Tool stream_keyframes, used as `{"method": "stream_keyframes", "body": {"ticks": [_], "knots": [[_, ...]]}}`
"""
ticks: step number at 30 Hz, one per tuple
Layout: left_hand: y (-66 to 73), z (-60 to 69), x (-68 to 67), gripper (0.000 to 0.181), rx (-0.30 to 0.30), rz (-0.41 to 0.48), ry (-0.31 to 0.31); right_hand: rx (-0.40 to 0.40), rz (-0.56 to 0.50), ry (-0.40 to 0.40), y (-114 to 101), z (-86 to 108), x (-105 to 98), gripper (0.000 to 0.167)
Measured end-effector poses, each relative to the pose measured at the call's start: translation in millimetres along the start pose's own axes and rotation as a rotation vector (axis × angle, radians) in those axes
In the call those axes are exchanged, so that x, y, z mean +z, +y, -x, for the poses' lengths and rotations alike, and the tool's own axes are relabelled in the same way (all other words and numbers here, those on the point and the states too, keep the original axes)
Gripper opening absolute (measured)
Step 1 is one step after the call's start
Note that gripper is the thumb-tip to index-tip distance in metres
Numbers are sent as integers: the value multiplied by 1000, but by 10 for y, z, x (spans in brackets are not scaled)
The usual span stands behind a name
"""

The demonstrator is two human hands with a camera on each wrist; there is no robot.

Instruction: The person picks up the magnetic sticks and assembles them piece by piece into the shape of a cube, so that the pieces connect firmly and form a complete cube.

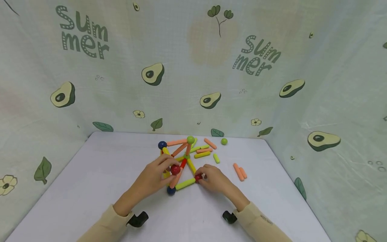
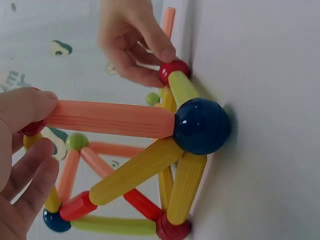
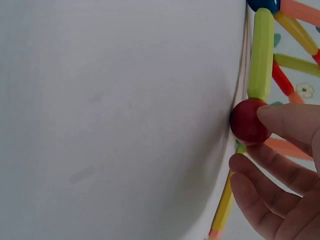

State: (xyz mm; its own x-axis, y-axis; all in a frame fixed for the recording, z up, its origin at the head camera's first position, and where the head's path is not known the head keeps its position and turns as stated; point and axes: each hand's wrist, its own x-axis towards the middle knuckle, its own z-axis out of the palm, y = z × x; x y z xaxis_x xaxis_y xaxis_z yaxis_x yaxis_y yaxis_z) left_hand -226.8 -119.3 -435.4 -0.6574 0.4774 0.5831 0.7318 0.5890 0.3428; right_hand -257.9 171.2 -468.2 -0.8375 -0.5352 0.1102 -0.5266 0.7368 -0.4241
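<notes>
On the table stands a frame of coloured building sticks and balls. My left hand (image 1: 153,175) pinches a raised red ball (image 1: 175,169) at its near left side. From that ball an orange stick (image 2: 112,119) runs to a dark blue ball (image 2: 202,126) resting on the table. My right hand (image 1: 214,178) pinches another red ball (image 3: 250,121) between thumb and fingers, low at the frame's near right corner. A lime stick (image 1: 185,184) joins it to the dark blue ball. A green ball (image 1: 190,139) tops the frame's far side, partly linked by orange sticks.
Loose yellow (image 1: 202,155), lime (image 1: 216,158) and orange sticks (image 1: 238,171) lie behind and right of the frame. A single green ball (image 1: 224,141) sits near the table's back edge. A printed cloth (image 1: 181,50) hangs behind the white table (image 1: 105,161).
</notes>
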Motion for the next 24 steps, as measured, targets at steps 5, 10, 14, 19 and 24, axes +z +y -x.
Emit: {"method": "stream_keyframes", "body": {"ticks": [5, 10, 14, 19, 24], "knots": [[-75, 48, -57, 56, -41, 11, 5, -14, -24, -21, -51, 60, 9, 21], [-147, 97, -76, 56, -54, 12, 30, -46, -42, -35, -90, 83, 24, 21], [-181, 132, -77, 55, -43, 26, 50, -70, -82, -53, -49, 84, -19, 21], [-179, 139, -82, 55, -56, 40, 50, -11, -90, -8, 183, 98, -189, 22], [-185, 148, -81, 56, -66, 38, 45, 149, -41, 104, 543, 93, -406, 26]]}}
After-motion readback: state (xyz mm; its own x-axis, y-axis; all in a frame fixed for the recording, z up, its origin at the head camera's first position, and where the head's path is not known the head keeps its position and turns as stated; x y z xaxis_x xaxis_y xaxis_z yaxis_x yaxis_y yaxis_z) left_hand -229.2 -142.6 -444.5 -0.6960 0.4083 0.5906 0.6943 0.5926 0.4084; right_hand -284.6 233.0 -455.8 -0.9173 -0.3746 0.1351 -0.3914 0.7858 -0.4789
